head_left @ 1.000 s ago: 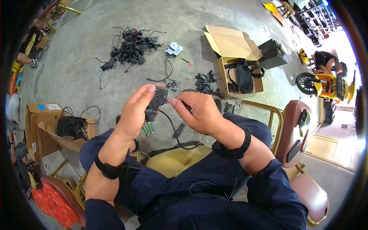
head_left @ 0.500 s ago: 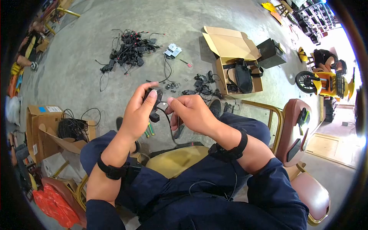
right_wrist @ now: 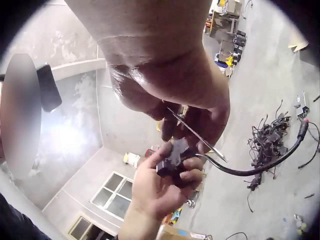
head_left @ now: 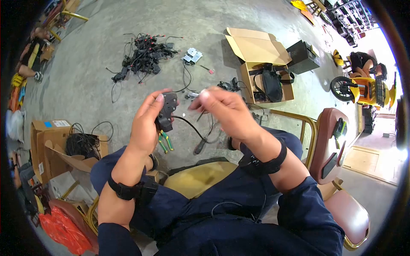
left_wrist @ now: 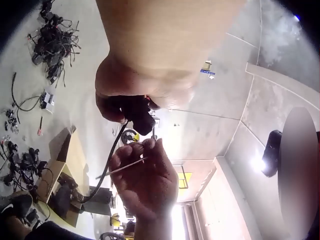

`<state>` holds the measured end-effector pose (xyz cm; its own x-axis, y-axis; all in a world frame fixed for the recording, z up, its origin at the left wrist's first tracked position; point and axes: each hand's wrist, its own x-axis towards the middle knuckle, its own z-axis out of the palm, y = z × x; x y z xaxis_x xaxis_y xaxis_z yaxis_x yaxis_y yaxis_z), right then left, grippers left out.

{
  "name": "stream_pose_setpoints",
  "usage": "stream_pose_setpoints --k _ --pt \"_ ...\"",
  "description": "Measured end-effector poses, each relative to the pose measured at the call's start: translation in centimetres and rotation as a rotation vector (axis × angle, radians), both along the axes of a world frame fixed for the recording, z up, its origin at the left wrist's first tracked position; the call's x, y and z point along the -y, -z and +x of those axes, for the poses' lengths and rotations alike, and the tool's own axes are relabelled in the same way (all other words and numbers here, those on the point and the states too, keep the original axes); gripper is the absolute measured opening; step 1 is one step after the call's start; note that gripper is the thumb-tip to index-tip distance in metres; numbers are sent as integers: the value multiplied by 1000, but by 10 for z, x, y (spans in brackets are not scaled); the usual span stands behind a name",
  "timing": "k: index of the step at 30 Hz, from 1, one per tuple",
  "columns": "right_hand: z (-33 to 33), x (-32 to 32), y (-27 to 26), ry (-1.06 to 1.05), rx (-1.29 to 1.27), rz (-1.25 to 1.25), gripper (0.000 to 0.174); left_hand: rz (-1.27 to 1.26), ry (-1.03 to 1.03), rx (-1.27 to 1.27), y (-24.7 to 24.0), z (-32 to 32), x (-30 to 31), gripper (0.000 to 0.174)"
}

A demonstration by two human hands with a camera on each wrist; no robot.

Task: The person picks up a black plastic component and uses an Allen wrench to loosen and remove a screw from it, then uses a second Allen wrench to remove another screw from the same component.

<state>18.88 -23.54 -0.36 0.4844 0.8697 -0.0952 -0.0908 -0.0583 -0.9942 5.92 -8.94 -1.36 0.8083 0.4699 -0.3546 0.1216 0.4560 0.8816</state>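
Now, left hand [head_left: 143, 123]: grips the black device [head_left: 168, 112] above the floor [head_left: 100, 47].
Cable [head_left: 191, 125]: curves from the device's right side.
Right hand [head_left: 234, 112]: holds a thin rod [right_wrist: 201, 137]; has lifted away, leaving just 1 hand supporting the device.

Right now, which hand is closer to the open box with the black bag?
Right. The right hand is raised this side of the box; the left hand, gripping a black device, is farther left.

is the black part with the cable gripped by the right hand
No, the left hand grips the black part, while the right hand holds a thin metal rod.
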Motion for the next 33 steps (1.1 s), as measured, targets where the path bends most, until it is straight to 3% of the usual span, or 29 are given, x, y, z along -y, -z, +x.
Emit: stream_pose_setpoints --k 2,6,9,11,15,18,24,29,33 --pt "8 4 -8 147 53 68 39 -161 26 38 -2 -2 -3 33" --pt "16 10 -20 168 -121 39 39 -208 35 9 -5 -2 -2 35" --pt "17 11 -15 167 -162 158 36 -260 102 -2 -5 -2 -2 38" --pt "21 11 -9 160 133 161 37 -334 133 35 0 -2 -2 37" --pt "17 11 -23 167 112 -23 38 -340 86 14 -2 2 3 40" --pt "16 10 -23 201 29 -26 39 -368 121 46 -1 1 1 35" --pt "17 13 -27 55 -111 -41 43 -266 149 39 -2 -1 2 38" --pt "13 10 -19 133 -315 158 43 -263 110 6 -6 1 3 36" --pt "10 9 -21 154 -73 119 34 -274 110 25 -5 -1 -2 36"
